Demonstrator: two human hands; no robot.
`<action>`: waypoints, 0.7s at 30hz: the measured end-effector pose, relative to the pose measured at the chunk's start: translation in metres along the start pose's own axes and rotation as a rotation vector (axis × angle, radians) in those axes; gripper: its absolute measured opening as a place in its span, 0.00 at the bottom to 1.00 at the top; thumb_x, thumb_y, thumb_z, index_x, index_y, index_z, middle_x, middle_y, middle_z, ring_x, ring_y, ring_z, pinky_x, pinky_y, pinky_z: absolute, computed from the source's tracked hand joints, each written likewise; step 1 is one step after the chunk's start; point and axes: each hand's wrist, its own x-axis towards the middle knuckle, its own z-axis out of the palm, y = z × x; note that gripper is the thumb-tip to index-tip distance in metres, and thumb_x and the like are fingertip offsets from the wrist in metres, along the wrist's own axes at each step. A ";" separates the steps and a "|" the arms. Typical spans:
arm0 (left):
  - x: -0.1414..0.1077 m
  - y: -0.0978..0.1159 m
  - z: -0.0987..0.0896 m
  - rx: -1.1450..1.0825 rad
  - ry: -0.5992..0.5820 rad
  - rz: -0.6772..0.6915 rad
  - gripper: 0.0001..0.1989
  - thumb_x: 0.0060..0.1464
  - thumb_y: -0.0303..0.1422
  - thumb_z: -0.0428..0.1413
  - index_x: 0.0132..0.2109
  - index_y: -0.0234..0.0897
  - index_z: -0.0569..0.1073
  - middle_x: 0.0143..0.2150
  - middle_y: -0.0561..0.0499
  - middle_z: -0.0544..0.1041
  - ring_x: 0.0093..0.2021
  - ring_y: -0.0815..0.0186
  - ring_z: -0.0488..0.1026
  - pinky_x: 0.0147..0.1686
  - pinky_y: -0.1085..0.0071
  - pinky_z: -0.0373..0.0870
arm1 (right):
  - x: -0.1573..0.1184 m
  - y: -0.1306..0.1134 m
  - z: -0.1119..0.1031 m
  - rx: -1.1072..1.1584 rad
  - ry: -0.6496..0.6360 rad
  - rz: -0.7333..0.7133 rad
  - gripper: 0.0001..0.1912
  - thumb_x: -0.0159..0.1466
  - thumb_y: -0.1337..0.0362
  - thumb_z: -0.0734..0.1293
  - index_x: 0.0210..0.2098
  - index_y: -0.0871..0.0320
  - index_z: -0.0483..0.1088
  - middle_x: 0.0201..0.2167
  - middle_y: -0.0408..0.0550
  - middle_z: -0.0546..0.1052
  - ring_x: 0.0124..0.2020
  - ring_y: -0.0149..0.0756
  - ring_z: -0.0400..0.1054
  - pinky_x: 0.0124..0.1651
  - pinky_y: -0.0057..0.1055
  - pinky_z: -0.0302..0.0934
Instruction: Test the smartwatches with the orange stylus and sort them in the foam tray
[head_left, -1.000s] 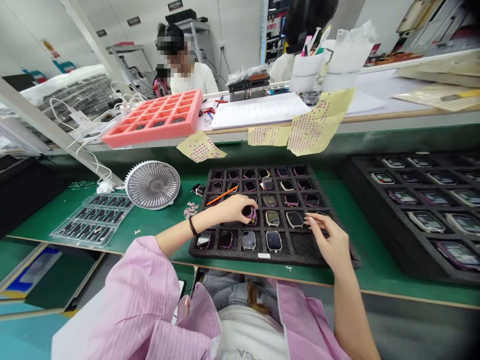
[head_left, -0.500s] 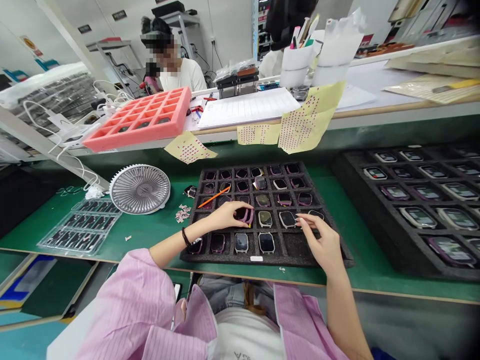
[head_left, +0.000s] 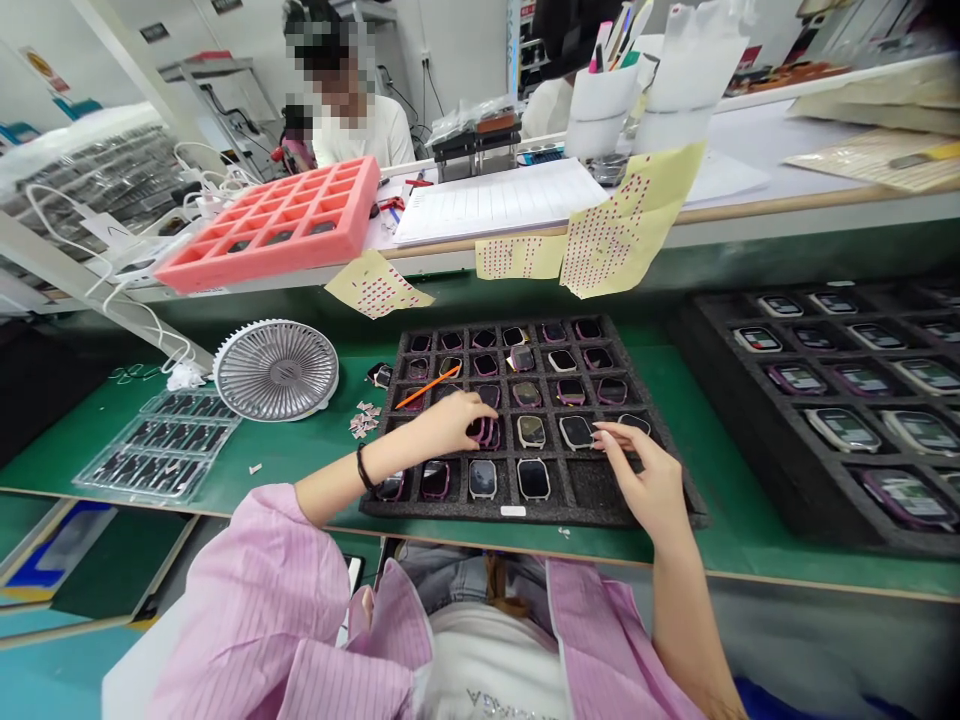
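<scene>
My left hand (head_left: 455, 424) is closed on a purple-rimmed watch case (head_left: 487, 433), down at a compartment of the black foam tray (head_left: 469, 514); the fingers partly cover it. My right hand (head_left: 645, 475) has thumb and fingertips pinched together at the right edge of a silver-rimmed watch case (head_left: 577, 432). Whether anything small sits between those fingertips I cannot make out. Behind the right fingers another watch case (head_left: 634, 423) is partly hidden. An orange stick (head_left: 427, 386) lies slantwise across the tray's left compartments.
To the right stands a second black tray (head_left: 739, 440) with several watches. A round fan (head_left: 277, 370), paper scraps (head_left: 364, 420) and a clear plastic tray (head_left: 161, 445) lie left. Dotted yellow sheets (head_left: 634, 225) hang from the shelf, which holds a pink foam tray (head_left: 277, 225). A person sits beyond.
My left hand has lowered the purple watch case and turned it in its compartment. My right hand has barely moved. The whole view has shifted slightly.
</scene>
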 end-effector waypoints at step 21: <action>0.060 0.054 0.001 0.036 -0.099 0.065 0.16 0.43 0.25 0.63 0.43 0.32 0.76 0.41 0.43 0.80 0.41 0.55 0.77 0.41 0.67 0.72 | -0.001 -0.003 -0.002 0.039 0.039 0.000 0.11 0.67 0.59 0.61 0.42 0.55 0.72 0.34 0.49 0.80 0.33 0.40 0.76 0.41 0.37 0.69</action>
